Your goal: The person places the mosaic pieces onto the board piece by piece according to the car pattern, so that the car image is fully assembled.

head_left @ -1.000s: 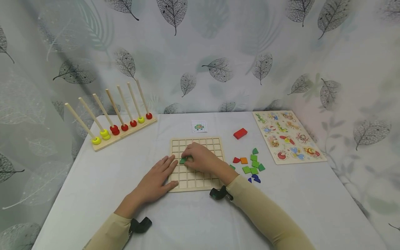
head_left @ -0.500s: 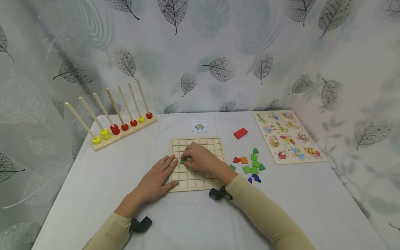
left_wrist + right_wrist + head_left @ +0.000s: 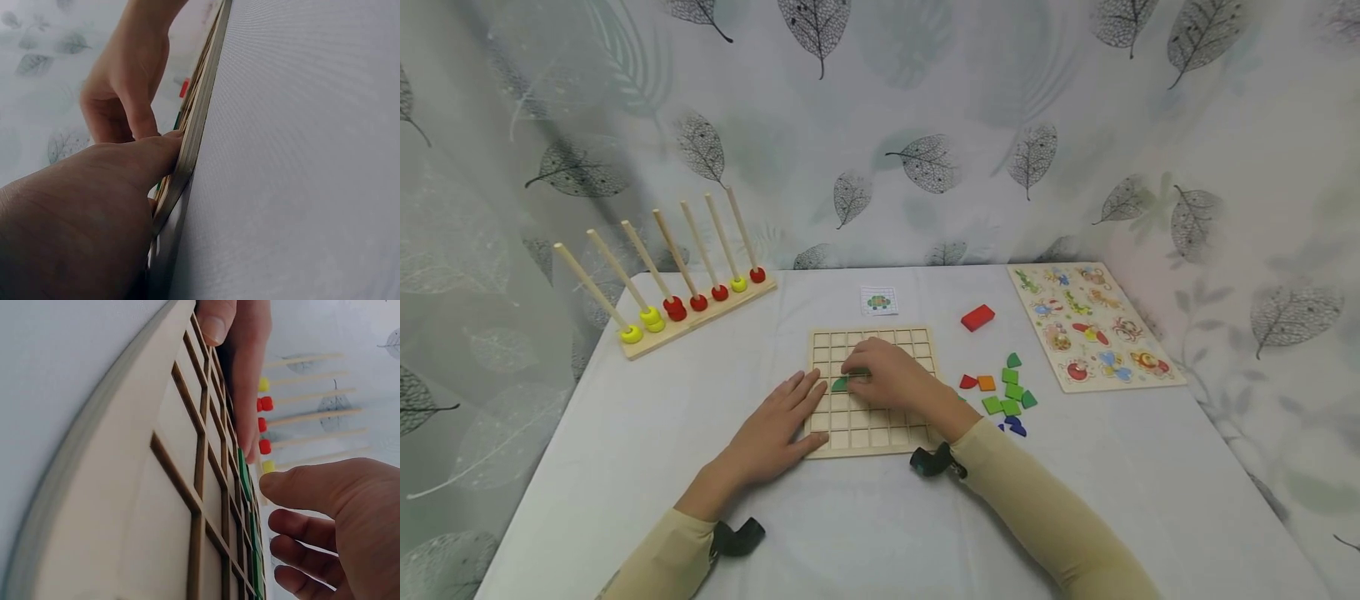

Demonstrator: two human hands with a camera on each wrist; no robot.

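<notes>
A wooden grid board (image 3: 868, 442) lies on the white table. My left hand (image 3: 778, 429) rests with fingers spread along its left edge, thumb near the lower left corner. Just right of the left fingertips, a green quarter-round piece (image 3: 839, 384) sits in the grid. My right hand (image 3: 887, 379) hovers over the middle of the board, hiding part of it. In the right wrist view its thumb and loosely bent fingers (image 3: 303, 528) stand apart from the green pieces (image 3: 257, 569), with nothing between them.
Right of the board lie loose green squares (image 3: 1011, 392), an orange square (image 3: 986, 383), a red piece (image 3: 968, 382) and blue pieces (image 3: 1017, 427). Behind are a turtle picture card (image 3: 878, 301) and a red block (image 3: 977, 317). A peg abacus (image 3: 700, 321) and an animal puzzle (image 3: 1090, 329) flank these.
My right hand has let go of the green quarter-round piece and shifted slightly right, so more of the piece shows. My left hand has stayed in place.
</notes>
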